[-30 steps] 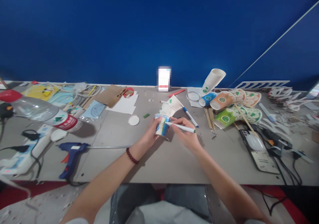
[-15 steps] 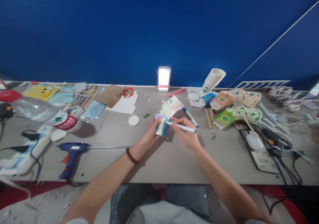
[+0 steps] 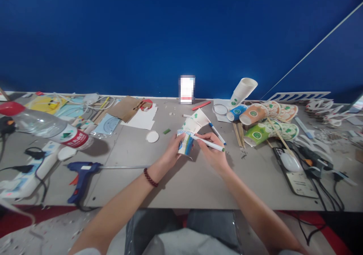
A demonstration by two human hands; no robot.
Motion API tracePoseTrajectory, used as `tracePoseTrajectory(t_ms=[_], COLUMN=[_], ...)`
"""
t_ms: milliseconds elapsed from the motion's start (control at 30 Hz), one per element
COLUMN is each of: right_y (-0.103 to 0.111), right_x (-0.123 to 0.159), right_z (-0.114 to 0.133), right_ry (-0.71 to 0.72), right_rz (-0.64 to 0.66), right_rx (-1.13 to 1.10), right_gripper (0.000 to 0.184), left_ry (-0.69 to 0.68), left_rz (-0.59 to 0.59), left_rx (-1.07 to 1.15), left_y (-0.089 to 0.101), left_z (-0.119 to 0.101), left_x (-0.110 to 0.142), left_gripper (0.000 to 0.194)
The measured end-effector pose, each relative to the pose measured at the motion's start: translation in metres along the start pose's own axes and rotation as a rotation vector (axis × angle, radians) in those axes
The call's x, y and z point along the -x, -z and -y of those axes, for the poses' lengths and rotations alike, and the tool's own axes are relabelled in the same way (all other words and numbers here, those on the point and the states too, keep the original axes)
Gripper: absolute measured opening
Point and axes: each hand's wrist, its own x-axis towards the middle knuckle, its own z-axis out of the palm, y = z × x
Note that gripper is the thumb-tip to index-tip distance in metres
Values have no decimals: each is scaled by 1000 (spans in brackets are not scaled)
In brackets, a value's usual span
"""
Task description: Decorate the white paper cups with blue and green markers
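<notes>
My left hand (image 3: 171, 149) is wrapped round a paper cup (image 3: 185, 143) with blue, yellow and white print, holding it above the table. White paper cups with green marks (image 3: 195, 119) extend from its upper end; how they join cannot be made out. My right hand (image 3: 212, 153) grips a white marker (image 3: 210, 143) with a green end, its tip at the cup's upper printed edge. A blue-and-white marker (image 3: 217, 133) lies just beyond my right hand. Left of the cup are a white paper disc (image 3: 152, 136) and a small green piece (image 3: 167, 131).
A blue glue gun (image 3: 82, 177) and a large water bottle (image 3: 51, 128) lie at the left. Stacked paper cups (image 3: 243, 91), wooden sticks (image 3: 238, 135), a phone (image 3: 302, 183) and a second glue gun (image 3: 314, 162) are at the right. A lit screen (image 3: 186, 90) stands against the blue wall.
The marker tip has shifted slightly up and right along the cup's printed edge. The cup has turned a little in my left hand.
</notes>
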Motion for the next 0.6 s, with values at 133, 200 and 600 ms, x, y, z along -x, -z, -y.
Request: tracePoseTrajectory(t_ms=[133, 200, 600], right_y=[-1, -1, -1], right_x=[0, 0, 0], right_z=[1, 0, 0], right_ry=[17, 12, -11], right_rz=[45, 26, -29], right_rx=[-26, -24, -14], right_gripper=[23, 23, 23], left_ry=[-12, -2, 5], left_rz=[9, 2, -18], left_rx=[1, -4, -7], left_y=[1, 1, -4], left_z=[1, 0, -3], left_x=[-1, -1, 2], left_gripper=[39, 39, 36])
